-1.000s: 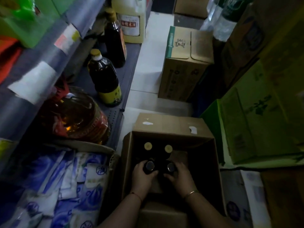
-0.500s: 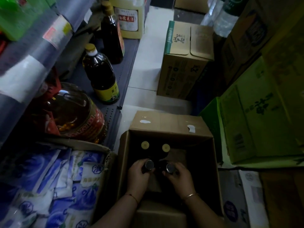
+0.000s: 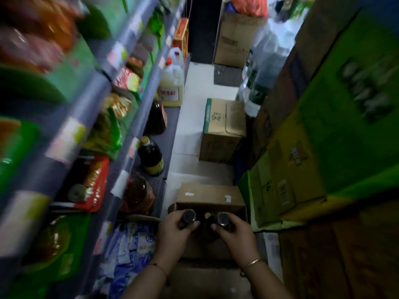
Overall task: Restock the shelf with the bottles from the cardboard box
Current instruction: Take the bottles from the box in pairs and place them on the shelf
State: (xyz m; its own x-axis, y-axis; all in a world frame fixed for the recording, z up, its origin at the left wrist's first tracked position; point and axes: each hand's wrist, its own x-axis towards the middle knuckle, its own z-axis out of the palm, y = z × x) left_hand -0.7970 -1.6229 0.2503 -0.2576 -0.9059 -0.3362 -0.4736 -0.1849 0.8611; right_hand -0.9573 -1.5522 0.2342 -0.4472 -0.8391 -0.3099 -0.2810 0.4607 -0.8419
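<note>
Both hands now up out of the cardboard box vs 0.5 s ago, when they were down inside it. Left hand has fingers wrapped round neck of a dark bottle, right hand same w/ second dark bottle; both bottles held upright over the box opening. One yellow cap shows in the box betw them, prob another bottle. Camera has tilted up: more of the shelf at left, blurred. Soy sauce bottle stands on bottom shelf
</note>
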